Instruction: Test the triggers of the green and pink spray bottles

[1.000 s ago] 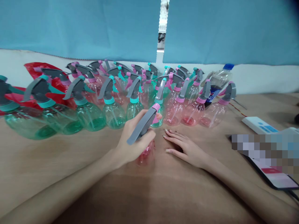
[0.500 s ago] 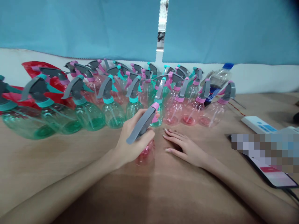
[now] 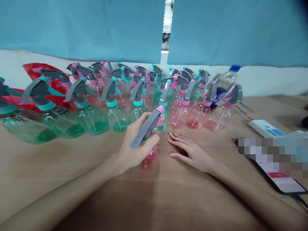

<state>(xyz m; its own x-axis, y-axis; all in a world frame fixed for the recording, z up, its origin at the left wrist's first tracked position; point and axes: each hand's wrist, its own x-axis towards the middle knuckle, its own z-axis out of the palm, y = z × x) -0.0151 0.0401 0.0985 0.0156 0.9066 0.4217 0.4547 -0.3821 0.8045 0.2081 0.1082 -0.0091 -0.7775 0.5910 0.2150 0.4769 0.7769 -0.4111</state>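
Observation:
My left hand (image 3: 134, 144) is wrapped around the neck of a pink spray bottle (image 3: 150, 158) that stands on the wooden table (image 3: 72, 166). Its grey trigger head (image 3: 145, 128) with a pink collar sticks out over my knuckles. My right hand (image 3: 189, 149) lies flat on the table just right of the bottle, fingers stretched out and holding nothing. Behind both hands stand rows of several green spray bottles (image 3: 115, 112) on the left and pink spray bottles (image 3: 183, 112) on the right.
A red plastic bag (image 3: 33, 72) lies at the far left behind the bottles. A dark drink bottle with a blue cap (image 3: 225, 85) stands at the back right. A white remote (image 3: 267, 128) and a phone (image 3: 284, 183) lie at the right. Blue curtains hang behind.

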